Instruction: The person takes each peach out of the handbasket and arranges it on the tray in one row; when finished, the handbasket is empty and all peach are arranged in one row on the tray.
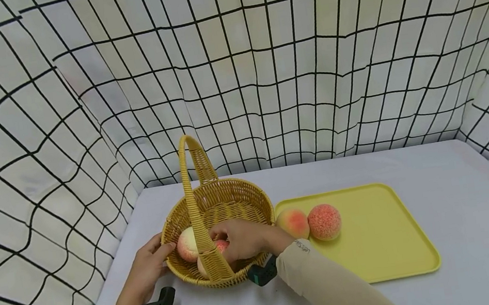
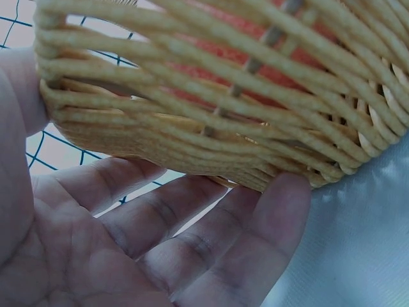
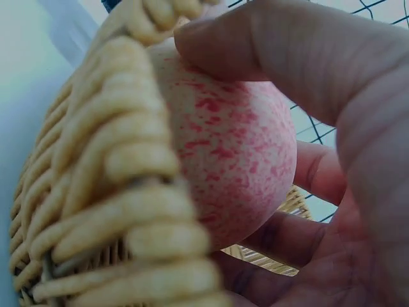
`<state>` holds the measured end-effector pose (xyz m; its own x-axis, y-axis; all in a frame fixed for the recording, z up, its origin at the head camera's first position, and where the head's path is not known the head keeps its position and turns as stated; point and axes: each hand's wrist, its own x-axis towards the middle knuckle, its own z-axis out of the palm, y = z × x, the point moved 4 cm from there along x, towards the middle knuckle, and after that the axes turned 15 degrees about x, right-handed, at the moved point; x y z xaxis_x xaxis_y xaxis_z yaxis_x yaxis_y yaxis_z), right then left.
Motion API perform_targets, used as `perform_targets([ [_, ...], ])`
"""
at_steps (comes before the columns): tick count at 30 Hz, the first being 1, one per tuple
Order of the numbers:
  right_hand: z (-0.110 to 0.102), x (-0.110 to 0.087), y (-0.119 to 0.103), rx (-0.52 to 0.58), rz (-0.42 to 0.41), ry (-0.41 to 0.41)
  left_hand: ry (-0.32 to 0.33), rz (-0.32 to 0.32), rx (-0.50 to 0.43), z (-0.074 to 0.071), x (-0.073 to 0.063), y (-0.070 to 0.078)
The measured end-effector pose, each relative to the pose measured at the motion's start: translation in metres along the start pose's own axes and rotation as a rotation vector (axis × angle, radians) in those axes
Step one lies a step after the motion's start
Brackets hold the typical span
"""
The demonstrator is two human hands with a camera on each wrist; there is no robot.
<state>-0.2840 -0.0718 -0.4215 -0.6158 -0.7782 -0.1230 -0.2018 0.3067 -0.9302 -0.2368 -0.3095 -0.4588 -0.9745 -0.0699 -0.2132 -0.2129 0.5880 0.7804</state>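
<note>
pink peach (image 3: 233,160), mostly hidden in head view, is gripped by right hand (image 1: 244,238), wicker basket (image 1: 232,196) by left hand (image 1: 147,265).

A right hand (image 3: 370,144) grips a pale peach (image 3: 233,150) flecked with red, thumb laid across the top of the peach and fingers at its lower right. The wall of a woven basket (image 3: 121,153) covers the peach's left edge, with more weave visible below the peach. A pale bench (image 3: 32,89) lies left of the peach; dark grid lines (image 3: 314,128) appear to its right.
</note>
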Motion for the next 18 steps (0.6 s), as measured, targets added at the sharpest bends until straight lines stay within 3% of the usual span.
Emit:
perform_targets([
  [11, -0.014, -0.017, -0.006, 0.14, 0.015, 0.04, -0.002, 0.003, 0.003, 0.0, 0.001, -0.001],
  [18, -0.025, -0.026, -0.008, 0.134, -0.029, 0.06, -0.007, 0.008, 0.005, 0.0, 0.002, -0.002],
])
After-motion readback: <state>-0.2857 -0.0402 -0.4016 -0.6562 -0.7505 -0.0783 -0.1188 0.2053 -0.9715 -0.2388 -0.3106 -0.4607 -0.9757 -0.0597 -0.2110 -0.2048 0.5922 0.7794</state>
